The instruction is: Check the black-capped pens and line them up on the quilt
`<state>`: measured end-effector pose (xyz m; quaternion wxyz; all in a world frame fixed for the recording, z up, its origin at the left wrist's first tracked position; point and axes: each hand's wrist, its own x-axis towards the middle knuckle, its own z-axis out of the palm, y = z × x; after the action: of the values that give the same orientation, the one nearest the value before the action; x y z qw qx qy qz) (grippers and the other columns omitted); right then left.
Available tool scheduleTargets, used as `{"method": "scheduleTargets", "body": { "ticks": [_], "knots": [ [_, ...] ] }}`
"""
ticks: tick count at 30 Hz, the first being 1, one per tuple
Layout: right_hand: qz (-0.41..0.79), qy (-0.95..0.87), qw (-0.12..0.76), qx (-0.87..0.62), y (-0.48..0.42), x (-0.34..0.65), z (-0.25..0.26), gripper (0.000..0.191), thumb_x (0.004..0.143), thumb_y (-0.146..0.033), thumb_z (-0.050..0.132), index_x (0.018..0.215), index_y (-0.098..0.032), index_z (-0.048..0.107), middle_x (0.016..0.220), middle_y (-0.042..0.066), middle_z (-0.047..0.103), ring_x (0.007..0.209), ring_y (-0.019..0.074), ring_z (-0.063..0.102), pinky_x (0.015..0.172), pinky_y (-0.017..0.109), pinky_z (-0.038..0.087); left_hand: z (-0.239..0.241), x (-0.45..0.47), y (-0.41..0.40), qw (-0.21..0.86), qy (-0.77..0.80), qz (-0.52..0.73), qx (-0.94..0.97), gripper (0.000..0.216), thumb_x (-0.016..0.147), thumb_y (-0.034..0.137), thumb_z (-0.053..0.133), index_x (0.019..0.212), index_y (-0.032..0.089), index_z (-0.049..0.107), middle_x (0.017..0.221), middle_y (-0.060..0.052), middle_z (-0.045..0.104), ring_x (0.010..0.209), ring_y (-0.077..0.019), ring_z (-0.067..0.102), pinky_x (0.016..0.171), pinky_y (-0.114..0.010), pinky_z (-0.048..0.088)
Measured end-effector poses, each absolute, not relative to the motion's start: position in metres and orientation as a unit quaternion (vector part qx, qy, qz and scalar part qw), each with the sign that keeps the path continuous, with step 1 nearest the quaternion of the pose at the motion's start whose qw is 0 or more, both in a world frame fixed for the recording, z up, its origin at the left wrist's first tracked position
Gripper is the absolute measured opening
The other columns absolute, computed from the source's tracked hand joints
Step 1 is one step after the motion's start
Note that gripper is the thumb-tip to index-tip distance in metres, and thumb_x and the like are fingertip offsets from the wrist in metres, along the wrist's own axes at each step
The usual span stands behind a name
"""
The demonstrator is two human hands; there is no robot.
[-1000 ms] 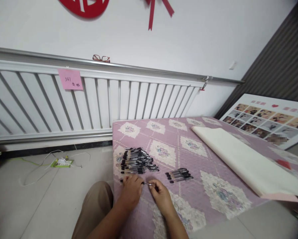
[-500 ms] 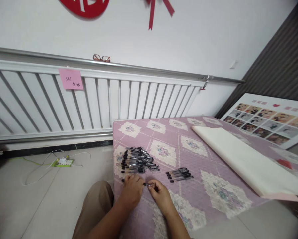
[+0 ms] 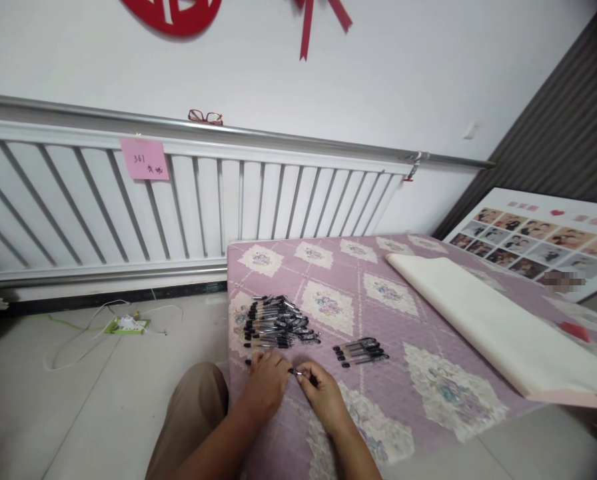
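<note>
My left hand is closed around a black pen, whose one end sticks out at the left of the fingers. Between the two hands shows a short dark and clear piece, pinched at its right end by the thumb and finger of my right hand. The fingers cover most of the pen. Just beyond my left hand lies a pile of black-capped clear pens. To the right, a small row of similar pens rests side by side.
A purple floral cloth covers the bed-like surface. A rolled cream sheet lies to the right, near a photo board. Behind stands a white radiator with glasses on its pipe. A power strip sits on the floor.
The dark part between my fingertips reaches slightly further toward my right hand, narrowing the gap there. Both hands stay in nearly the same place, and the pens lie as before.
</note>
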<state>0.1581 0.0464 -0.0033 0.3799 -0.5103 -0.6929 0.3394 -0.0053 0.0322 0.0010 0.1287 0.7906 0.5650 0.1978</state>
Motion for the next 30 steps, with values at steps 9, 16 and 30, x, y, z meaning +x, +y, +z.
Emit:
{"method": "scheduleTargets", "body": {
  "ticks": [9,16,30],
  "knots": [
    [0.329,-0.702,0.381,-0.503,0.045,0.159,-0.003,0.012,0.077,-0.029,0.057,0.077,-0.020,0.065,0.071,0.001,0.062,0.070,0.0168,0.057,0.066,0.025,0.045,0.002,-0.006,0.032,0.134,0.565,0.213,0.786,0.022,0.094,0.021,0.040,0.101,0.030,0.059,0.100,0.002,0.060,0.101,-0.0177,0.049,0.092,-0.036,0.025],
    [0.322,-0.708,0.376,-0.504,0.045,0.158,-0.005,0.015,0.080,-0.030,0.055,0.080,-0.020,0.065,0.075,0.003,0.064,0.073,0.0180,0.059,0.068,0.026,0.046,-0.003,-0.005,0.033,0.122,0.554,0.228,0.791,0.021,0.093,0.020,0.041,0.100,0.027,0.060,0.098,0.000,0.062,0.099,-0.0189,0.051,0.091,-0.038,0.027],
    [0.205,-0.777,0.324,-0.498,0.043,0.155,-0.005,0.023,0.089,-0.033,0.045,0.076,-0.021,0.061,0.076,0.004,0.063,0.076,0.0190,0.058,0.071,0.029,0.044,-0.014,-0.005,0.033,0.080,0.542,0.247,0.799,0.016,0.093,0.022,0.044,0.097,0.026,0.060,0.092,0.002,0.062,0.093,-0.0171,0.053,0.094,-0.038,0.027]
  ]
}}
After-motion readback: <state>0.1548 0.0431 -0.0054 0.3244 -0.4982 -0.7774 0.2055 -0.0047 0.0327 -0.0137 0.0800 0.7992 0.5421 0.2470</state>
